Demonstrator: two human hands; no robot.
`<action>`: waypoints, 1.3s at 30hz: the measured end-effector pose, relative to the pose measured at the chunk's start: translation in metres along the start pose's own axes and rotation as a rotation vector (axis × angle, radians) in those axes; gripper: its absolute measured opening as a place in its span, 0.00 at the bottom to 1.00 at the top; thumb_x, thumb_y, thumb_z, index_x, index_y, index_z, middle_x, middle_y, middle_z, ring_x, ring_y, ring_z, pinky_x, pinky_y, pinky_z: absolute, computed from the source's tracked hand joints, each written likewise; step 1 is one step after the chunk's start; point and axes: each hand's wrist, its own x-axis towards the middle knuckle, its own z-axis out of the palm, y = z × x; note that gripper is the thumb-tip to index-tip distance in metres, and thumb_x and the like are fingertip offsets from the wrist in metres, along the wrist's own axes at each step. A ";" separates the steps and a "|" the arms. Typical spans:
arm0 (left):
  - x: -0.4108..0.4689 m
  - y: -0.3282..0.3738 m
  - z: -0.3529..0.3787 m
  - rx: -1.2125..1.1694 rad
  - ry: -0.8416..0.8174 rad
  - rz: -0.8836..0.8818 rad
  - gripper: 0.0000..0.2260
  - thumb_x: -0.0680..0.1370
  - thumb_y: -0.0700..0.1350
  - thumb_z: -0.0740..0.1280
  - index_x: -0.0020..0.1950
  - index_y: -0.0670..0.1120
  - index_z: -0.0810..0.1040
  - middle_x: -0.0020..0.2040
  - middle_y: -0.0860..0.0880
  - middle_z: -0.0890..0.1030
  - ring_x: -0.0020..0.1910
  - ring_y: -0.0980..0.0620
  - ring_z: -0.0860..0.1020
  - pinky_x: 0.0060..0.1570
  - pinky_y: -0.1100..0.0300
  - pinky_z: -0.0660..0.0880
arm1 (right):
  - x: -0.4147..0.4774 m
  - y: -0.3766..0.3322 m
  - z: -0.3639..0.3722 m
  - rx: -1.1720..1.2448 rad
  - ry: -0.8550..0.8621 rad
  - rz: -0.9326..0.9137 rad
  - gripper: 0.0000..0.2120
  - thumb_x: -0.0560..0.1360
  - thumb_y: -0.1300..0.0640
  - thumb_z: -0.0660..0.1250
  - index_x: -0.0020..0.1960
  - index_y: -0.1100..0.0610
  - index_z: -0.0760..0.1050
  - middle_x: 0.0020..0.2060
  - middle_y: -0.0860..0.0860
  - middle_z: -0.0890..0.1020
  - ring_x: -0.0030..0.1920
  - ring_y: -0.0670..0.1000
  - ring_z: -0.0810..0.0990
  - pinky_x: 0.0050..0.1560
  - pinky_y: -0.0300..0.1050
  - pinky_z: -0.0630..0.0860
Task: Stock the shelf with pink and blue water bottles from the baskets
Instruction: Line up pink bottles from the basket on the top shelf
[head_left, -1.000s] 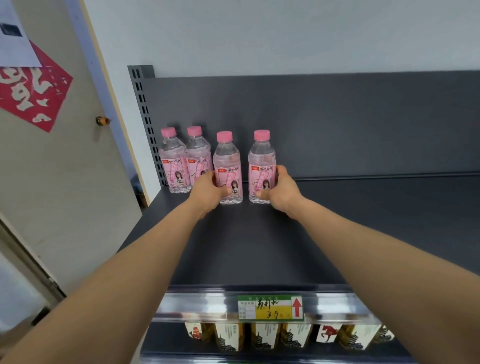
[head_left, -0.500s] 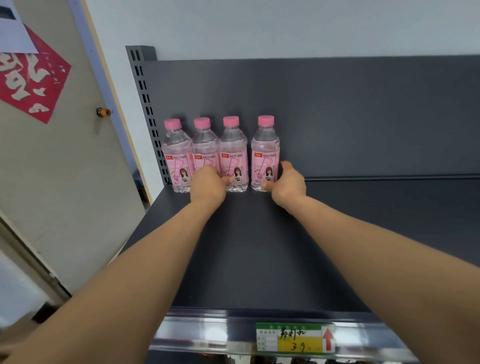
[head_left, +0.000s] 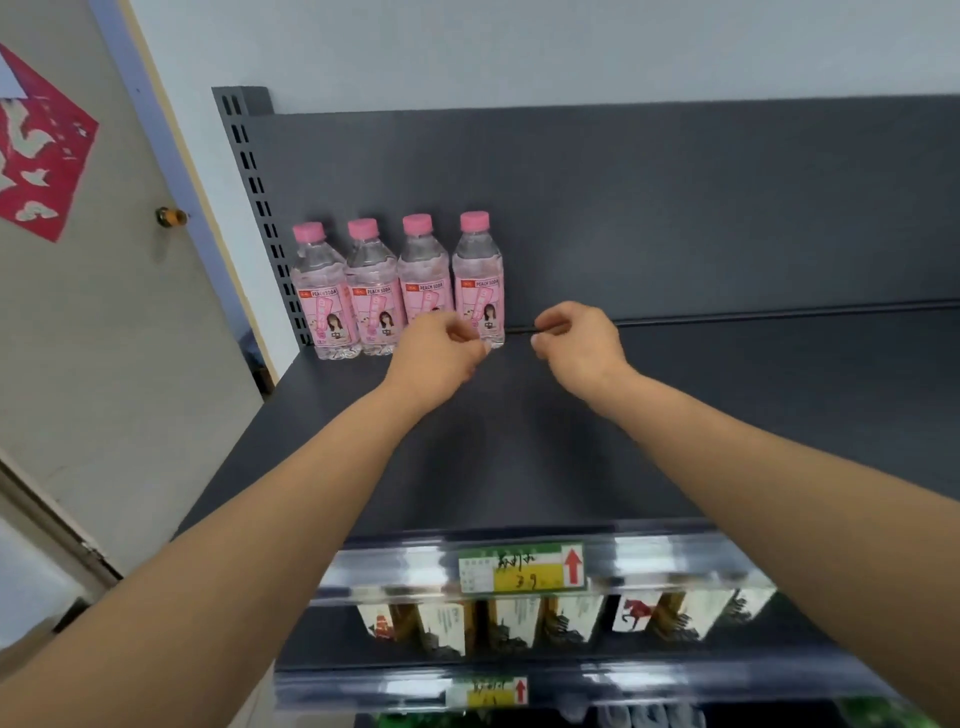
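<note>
Plainly, both bare forearms reached up from the lower corners of the view and drew together over the dark shelf (head_left: 519, 441), the wrists nearly straight and the backs of the hands turned up toward the camera. The left hand (head_left: 436, 353) hung just in front of the pink bottles (head_left: 371, 280), its fingers loosely curled under with nothing held in them; it covered the foot of the third bottle (head_left: 423, 275), and its fingertips lay beside the base of the rightmost bottle (head_left: 478, 270), though whether they touched it could not be told. The right hand (head_left: 582, 343) sat to the right of the row, apart from it, knuckles raised and fingers curled slackly inward, likewise empty. The four bottles stood upright, side by side and touching, at the back left corner of the shelf against the grey back panel (head_left: 675, 208), next to the slotted upright (head_left: 254, 192). On the shelf's front lip sat a yellow and green price tag (head_left: 519, 569), and a row of cartons (head_left: 519, 623) showed on the tier below.
</note>
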 end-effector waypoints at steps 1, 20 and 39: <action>-0.014 0.014 0.006 -0.042 -0.057 0.024 0.03 0.75 0.38 0.68 0.47 0.42 0.76 0.40 0.44 0.78 0.37 0.49 0.78 0.46 0.51 0.79 | -0.014 0.001 -0.017 -0.047 0.006 -0.057 0.10 0.75 0.62 0.65 0.55 0.57 0.78 0.47 0.52 0.81 0.48 0.51 0.79 0.49 0.41 0.75; -0.241 0.054 0.346 0.367 -0.985 0.180 0.11 0.74 0.42 0.70 0.56 0.42 0.79 0.55 0.46 0.80 0.50 0.52 0.77 0.46 0.66 0.67 | -0.282 0.300 -0.265 -0.570 -0.125 0.277 0.11 0.75 0.63 0.63 0.56 0.62 0.78 0.49 0.59 0.83 0.52 0.60 0.80 0.53 0.50 0.75; -0.283 -0.157 0.560 0.637 -0.980 -0.094 0.17 0.76 0.40 0.66 0.62 0.37 0.68 0.58 0.38 0.76 0.55 0.41 0.76 0.45 0.57 0.68 | -0.318 0.592 -0.197 -0.236 -0.345 0.945 0.24 0.72 0.59 0.71 0.66 0.58 0.71 0.59 0.55 0.80 0.57 0.53 0.80 0.48 0.38 0.73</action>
